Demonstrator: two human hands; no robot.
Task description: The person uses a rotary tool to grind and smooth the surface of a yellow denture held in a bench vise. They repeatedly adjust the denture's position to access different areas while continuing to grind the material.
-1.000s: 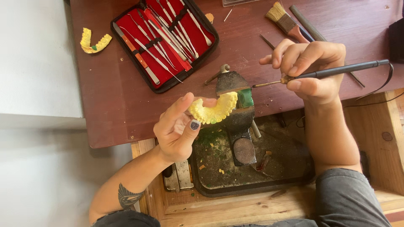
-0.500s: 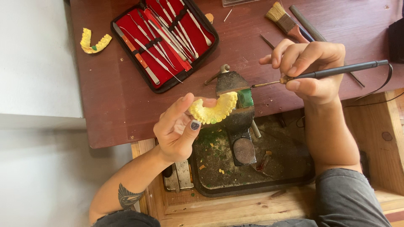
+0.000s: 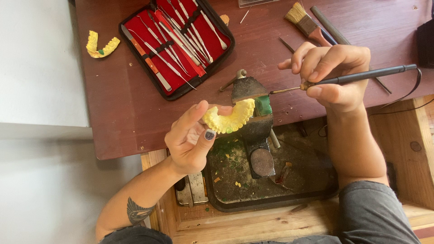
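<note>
Dark reddish wood forms the bench top, with a pale floor off to the left and a recessed tray of wax scraps below its near edge. At far left on the bench lies a spare yellow dental cast, well apart from the hands; beside it an open red-lined instrument case holds a row of slim metal tools. Nearer the middle, the left hand is raised with palm up, thumb and fingertips pinching a yellow horseshoe-shaped dental arch model — its curve opens upward in view and its long axis runs roughly left to right, tilted up toward the right. Just behind it stands a small dark vise with a green block in it. Further right, the right hand is closed pen-fashion around a thin dark-handled carving tool, whose metal tip points left toward the green block, ending just above and to the right of the model's right end — near it, not touching. A brush and loose rods lie beyond the right hand.
</note>
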